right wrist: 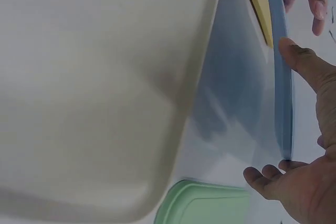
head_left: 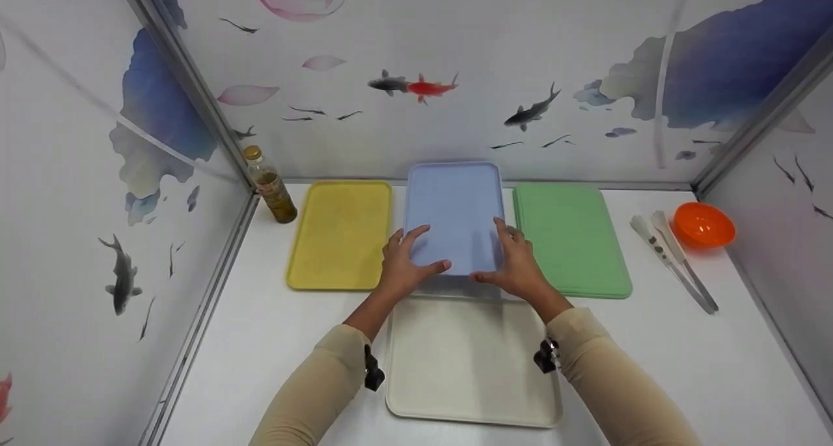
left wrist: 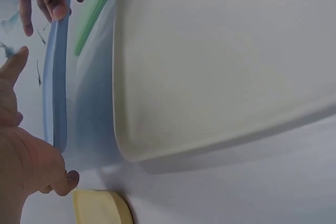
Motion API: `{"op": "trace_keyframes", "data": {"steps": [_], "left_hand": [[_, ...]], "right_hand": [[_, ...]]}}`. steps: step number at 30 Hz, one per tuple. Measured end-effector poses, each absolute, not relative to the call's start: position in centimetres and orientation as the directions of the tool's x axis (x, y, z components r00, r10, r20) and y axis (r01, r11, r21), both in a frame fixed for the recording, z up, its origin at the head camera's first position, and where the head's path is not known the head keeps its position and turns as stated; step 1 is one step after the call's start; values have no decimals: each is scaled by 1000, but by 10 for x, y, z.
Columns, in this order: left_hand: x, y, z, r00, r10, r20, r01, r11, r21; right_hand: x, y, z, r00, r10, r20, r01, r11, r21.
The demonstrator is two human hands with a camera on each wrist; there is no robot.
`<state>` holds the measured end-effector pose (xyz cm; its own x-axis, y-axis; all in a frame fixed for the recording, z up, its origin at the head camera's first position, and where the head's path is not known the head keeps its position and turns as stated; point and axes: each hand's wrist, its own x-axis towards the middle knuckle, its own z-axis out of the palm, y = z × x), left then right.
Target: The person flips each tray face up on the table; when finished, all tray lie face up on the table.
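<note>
A light-blue rectangular tray (head_left: 455,211) is held up off the white table by both hands; a bluish shadow lies beneath it in the wrist views. My left hand (head_left: 403,270) grips its near left corner, thumb over the near edge and fingers along the left side. At the near right corner my right hand (head_left: 520,270) grips it the same way. Seen edge-on, the blue tray (left wrist: 56,77) hangs roughly level between the hands. Closer to me, a cream tray (head_left: 475,361) lies flat on the table below the forearms.
Left of the blue tray lies a yellow tray (head_left: 341,237), with an oil bottle (head_left: 272,189) beyond it. On the right are stacked green trays (head_left: 573,237), tongs (head_left: 680,264) and an orange bowl (head_left: 704,226). Printed panels (head_left: 416,133) enclose the table's back and sides.
</note>
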<state>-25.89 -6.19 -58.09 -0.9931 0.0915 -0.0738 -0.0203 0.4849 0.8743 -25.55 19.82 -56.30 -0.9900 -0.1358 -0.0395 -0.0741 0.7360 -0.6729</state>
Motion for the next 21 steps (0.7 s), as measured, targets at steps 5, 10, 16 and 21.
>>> {"op": "trace_keyframes", "data": {"steps": [5, 10, 16, 21], "left_hand": [[-260, -64, -585, -990, 120, -77, 12, 608, 794], [-260, -70, -590, -984, 176, -35, 95, 677, 730], [-262, -72, -602, -977, 205, -65, 104, 715, 691], [-264, -70, -605, -979, 186, -81, 86, 741, 666]], "right_hand": [[-257, 197, -578, -991, -120, -59, -51, 745, -666], [-257, 197, -588, -990, -118, -76, -38, 747, -664], [-260, 202, -610, -986, -155, -67, -69, 731, -679], [-265, 205, -626, -986, -158, -49, -84, 735, -673]]}}
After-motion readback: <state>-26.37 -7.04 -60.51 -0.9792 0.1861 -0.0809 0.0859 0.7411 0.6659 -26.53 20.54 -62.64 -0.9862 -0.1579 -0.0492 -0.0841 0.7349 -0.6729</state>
